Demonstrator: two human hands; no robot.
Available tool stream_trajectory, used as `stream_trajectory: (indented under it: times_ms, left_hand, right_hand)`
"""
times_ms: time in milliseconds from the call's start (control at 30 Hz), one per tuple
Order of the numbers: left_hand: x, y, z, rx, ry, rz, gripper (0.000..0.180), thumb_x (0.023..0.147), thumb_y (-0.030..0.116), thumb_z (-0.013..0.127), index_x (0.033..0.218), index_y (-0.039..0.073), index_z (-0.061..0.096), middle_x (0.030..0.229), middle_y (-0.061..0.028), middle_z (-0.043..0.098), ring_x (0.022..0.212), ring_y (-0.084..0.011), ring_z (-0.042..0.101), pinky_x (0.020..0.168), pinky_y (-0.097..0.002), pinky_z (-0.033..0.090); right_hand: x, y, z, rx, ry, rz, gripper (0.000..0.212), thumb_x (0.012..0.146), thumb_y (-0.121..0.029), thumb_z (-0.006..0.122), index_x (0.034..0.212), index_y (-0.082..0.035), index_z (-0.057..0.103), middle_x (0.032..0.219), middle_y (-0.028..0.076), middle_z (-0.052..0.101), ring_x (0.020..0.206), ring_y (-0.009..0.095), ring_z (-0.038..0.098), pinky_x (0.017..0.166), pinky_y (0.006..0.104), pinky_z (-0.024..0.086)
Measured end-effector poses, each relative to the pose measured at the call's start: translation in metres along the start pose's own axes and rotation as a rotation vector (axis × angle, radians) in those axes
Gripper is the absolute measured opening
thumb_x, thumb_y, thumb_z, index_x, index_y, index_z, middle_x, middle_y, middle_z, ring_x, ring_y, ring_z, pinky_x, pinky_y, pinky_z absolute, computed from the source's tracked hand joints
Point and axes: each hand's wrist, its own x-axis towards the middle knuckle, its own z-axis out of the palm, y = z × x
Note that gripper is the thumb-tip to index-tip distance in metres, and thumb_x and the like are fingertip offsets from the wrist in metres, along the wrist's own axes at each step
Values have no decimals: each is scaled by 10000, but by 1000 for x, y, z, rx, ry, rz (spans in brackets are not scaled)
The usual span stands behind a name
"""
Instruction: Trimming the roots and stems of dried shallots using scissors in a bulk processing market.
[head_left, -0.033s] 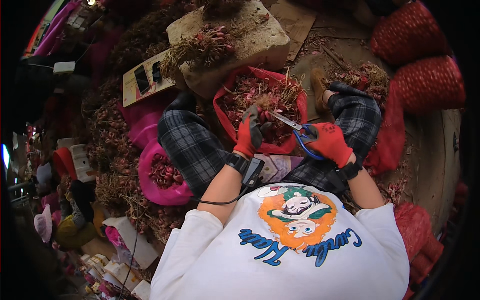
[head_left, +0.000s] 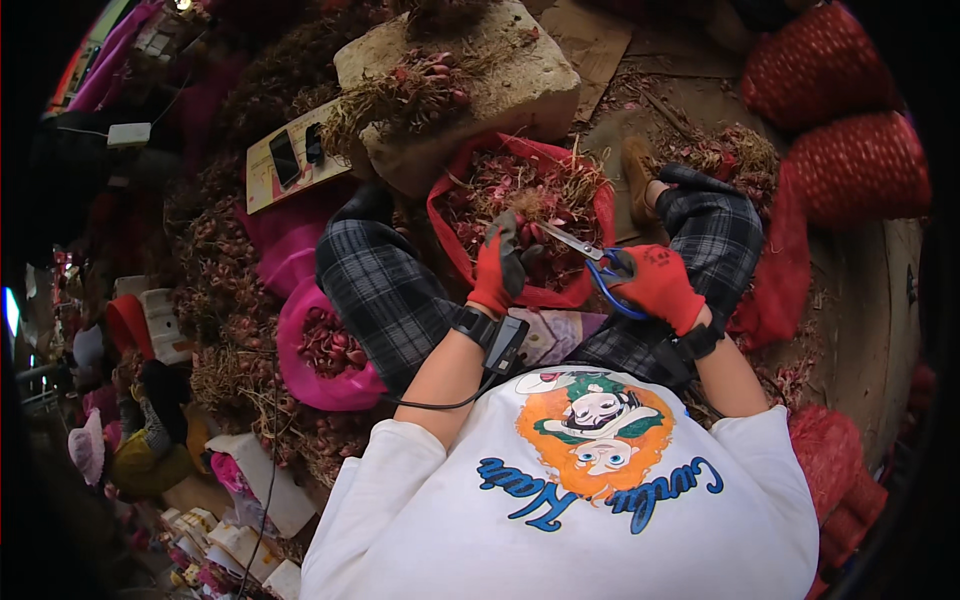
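Gripping blue-handled scissors [head_left: 585,255], the right hand [head_left: 658,287] in a red glove points the blades left toward the left hand [head_left: 500,265]. That hand, also red-gloved, is closed on a shallot [head_left: 524,228] with dry roots, just at the blade tips. Right below both hands sits a red bag [head_left: 520,200] of shallots between the plaid knees. Beyond it lies a stone block [head_left: 520,80]; left of the left hand, a pink bowl [head_left: 325,350] of shallots.
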Motion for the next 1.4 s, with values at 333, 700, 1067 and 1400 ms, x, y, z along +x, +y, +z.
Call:
stream_trajectory:
  times_ms: [333, 700, 1067, 1400]
  left_hand:
    - [-1, -3, -3, 178, 17, 15, 195, 913, 324, 483, 967, 136, 489, 899, 25, 481, 799, -76, 536, 632, -242, 513]
    - [-7, -1, 2, 157, -83, -20, 246, 909, 348, 501, 1012, 127, 475, 912, 28, 484, 839, -97, 547, 684, -247, 495]
    - [1, 2, -6, 293, -24, 184, 286, 921, 320, 483, 1114, 110, 466, 939, 26, 490, 844, -120, 550, 707, -264, 488]
    - [-20, 13, 3, 1701, -427, 687, 394, 747, 92, 633, 1107, 40, 479, 1062, -147, 507, 1002, -324, 508, 837, -371, 444]
  right_hand:
    - [5, 12, -3, -66, -106, 25, 234, 718, -272, 653, 894, -118, 664, 816, 105, 652, 755, 270, 626, 684, 335, 476]
    - [3, 21, 1, -26, -105, -28, 255, 706, -277, 660, 826, -51, 650, 743, 149, 625, 694, 296, 605, 640, 359, 461]
    - [3, 11, 11, 64, -54, 82, 428, 723, -470, 661, 744, -44, 636, 722, 136, 628, 682, 256, 620, 623, 357, 451]
    - [83, 4, 73, 1386, -139, 248, 164, 789, -148, 622, 881, -16, 590, 742, 43, 616, 573, 103, 567, 505, 213, 424]
